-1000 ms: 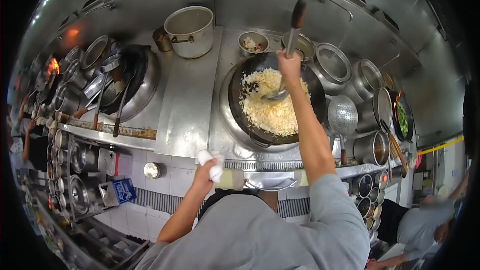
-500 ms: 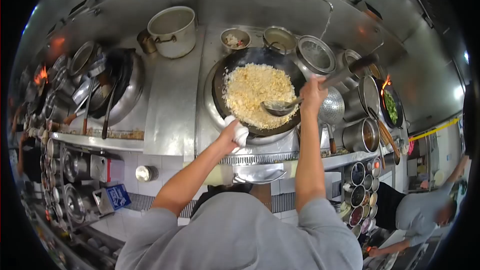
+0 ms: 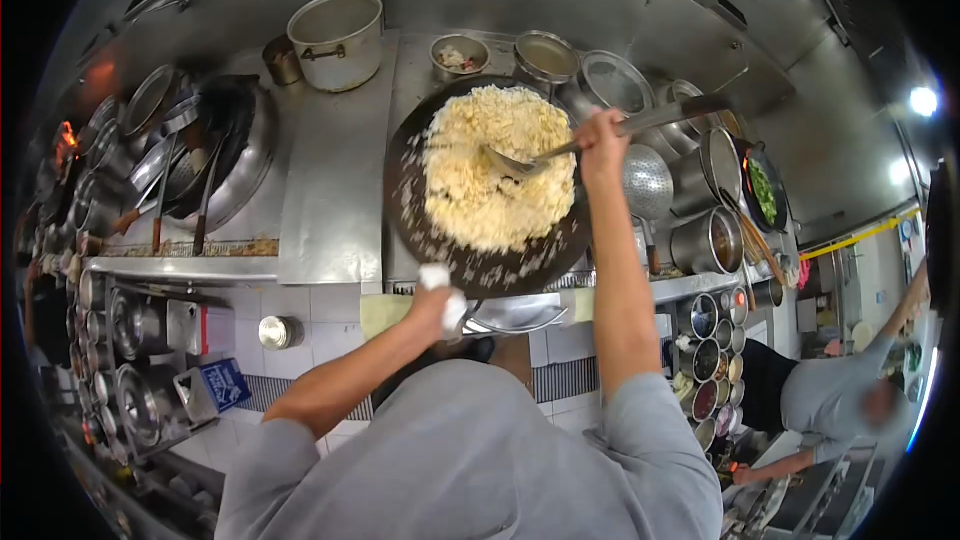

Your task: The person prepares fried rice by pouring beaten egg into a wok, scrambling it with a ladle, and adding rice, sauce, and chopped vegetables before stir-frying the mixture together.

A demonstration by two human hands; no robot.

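Observation:
My left hand (image 3: pixel 434 314) is closed round a white cloth (image 3: pixel 436 278) at the near left rim of a large black wok (image 3: pixel 405 215). The cloth hides the bit of wok under my fingers. Pale yellow fried rice (image 3: pixel 490 205) fills the middle of the wok, and loose grains are scattered, some blurred, over the near and left walls. My right hand (image 3: pixel 603 145) grips the long handle of a ladle (image 3: pixel 515 166), whose bowl rests in the rice near its centre. The handle's end sticks out to the upper right.
Behind the wok stand a small bowl of chopped food (image 3: pixel 460 57) and a big pot (image 3: pixel 337 45). To the right are a perforated skimmer (image 3: pixel 648 183), a steel pot (image 3: pixel 708 243) and a wok of greens (image 3: pixel 762 190). Another person (image 3: pixel 835 395) works at far right.
The wok has come off the burner ring toward me, and grains now spread over its near side. My left hand moved down and left; the ladle moved up and left within the rice.

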